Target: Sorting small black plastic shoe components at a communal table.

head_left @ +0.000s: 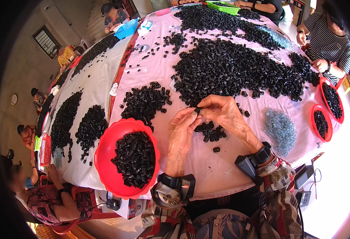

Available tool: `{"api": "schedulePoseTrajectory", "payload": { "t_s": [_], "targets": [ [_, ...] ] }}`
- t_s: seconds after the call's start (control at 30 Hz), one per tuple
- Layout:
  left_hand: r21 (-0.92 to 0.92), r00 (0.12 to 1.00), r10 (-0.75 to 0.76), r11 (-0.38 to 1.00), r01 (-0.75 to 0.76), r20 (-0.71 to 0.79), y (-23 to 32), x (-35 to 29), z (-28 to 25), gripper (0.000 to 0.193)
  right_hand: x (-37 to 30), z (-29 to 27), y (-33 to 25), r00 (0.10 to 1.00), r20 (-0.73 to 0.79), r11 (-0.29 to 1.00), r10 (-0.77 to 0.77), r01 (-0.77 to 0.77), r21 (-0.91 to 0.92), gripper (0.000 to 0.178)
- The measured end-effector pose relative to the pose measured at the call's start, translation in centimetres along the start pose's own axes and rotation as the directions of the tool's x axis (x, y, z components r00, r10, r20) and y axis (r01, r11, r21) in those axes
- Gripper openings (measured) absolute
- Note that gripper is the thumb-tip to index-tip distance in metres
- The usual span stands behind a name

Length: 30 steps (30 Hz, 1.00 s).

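My left hand [183, 124] and my right hand [222, 111] meet over the cloth in front of me, their fingertips closed together on one small black cap-like part [198, 110]. The fingers cover most of it. Just below my hands lies a small cluster of the same black parts [211, 131]. To the left of my left hand stands a red scalloped bowl [105, 159], with a heap of black parts [135, 159] inside. A pile of tiny clear bluish pieces [280, 129] rests on the cloth to the right of my right forearm.
A large mound of black parts [230, 69] spreads beyond my hands, with a smaller pile [145, 103] to its left. Two red bowls [328, 137] stand at the right edge. A blue basket [126, 29] and a green basket [222, 8] sit at the back. Several people work around the table.
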State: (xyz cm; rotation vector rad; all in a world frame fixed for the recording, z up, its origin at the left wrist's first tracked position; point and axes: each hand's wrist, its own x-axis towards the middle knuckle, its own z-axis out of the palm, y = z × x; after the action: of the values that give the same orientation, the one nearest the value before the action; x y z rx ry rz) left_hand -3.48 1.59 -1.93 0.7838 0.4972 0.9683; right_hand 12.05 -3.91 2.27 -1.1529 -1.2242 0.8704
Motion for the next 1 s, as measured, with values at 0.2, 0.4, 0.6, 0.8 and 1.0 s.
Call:
{"api": "schedulePoseTrajectory", "payload": {
  "t_s": [0.2, 0.4, 0.6, 0.8, 1.0],
  "targets": [
    [0.003, 1.0, -0.007, 1.0, 0.007, -0.005, -0.1, 0.1, 0.3, 0.015, 0.1, -0.4, 0.4, 1.0, -0.004, 0.999, 0.024, -0.024, 0.021, 0.013],
    [0.008, 1.0, -0.001, 1.0, 0.001, 0.006, 0.1, -0.1, 0.2, 0.016, 0.2, -0.2, 0.6, 0.999, -0.041, 1.0, -0.008, 0.009, 0.025, 0.012],
    [0.026, 1.0, 0.0, 1.0, -0.001, 0.016, -0.2, 0.1, 0.5, 0.015, 0.2, -0.5, 1.3, 0.997, -0.048, 0.998, -0.065, 0.066, 0.022, 0.008],
    [0.069, 1.0, 0.008, 0.998, -0.008, 0.002, -0.2, 0.0, 0.4, 0.015, 0.3, -0.2, 1.0, 0.978, -0.038, 0.979, -0.204, 0.203, -0.028, 0.005],
    [0.124, 0.999, 0.025, 0.992, -0.022, -0.023, -0.1, -0.2, 0.9, 0.016, 0.3, -0.4, 0.7, 0.978, -0.022, 0.978, -0.205, 0.204, -0.047, 0.004]
  ]
}}
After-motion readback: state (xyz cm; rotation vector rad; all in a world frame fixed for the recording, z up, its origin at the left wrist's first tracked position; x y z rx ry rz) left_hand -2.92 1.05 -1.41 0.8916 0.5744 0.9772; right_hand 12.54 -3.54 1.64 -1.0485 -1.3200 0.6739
